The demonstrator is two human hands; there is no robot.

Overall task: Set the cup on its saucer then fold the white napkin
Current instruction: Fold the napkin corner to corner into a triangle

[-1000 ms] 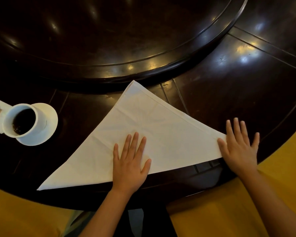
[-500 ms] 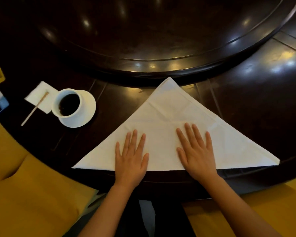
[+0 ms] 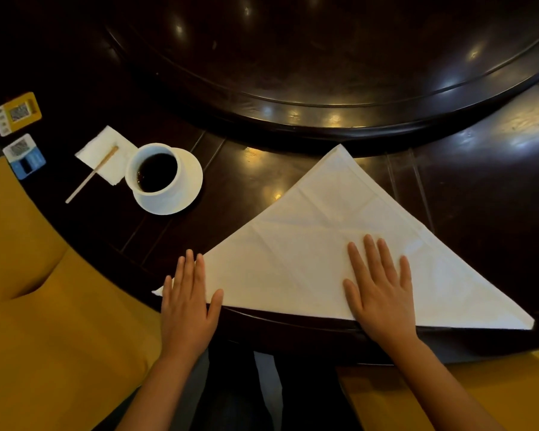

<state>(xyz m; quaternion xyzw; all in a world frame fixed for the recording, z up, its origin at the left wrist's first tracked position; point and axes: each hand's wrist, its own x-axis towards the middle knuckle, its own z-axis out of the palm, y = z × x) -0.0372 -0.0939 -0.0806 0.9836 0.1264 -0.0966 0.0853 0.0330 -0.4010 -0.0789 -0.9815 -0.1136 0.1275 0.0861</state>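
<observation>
The white napkin [image 3: 321, 244] lies folded into a triangle on the dark table, its long edge along the near rim and its point facing away. My left hand [image 3: 189, 301] presses flat on the napkin's left corner, fingers straight. Flat on the cloth right of its middle rests my right hand [image 3: 381, 295], fingers spread. A white cup [image 3: 154, 172] holding dark liquid stands on its white saucer [image 3: 189, 185] to the left of the napkin, apart from both hands.
A small paper napkin [image 3: 105, 155] with a wooden stirrer [image 3: 91, 175] lies left of the cup. Two small card stands [image 3: 19, 113] sit at the far left edge. A raised round turntable [image 3: 324, 88] fills the table's centre. Yellow seat cushions [image 3: 44, 337] flank me.
My left hand slid from the napkin's middle to its left corner. My right hand moved from the right corner to the middle and stayed there. The view shifted left.
</observation>
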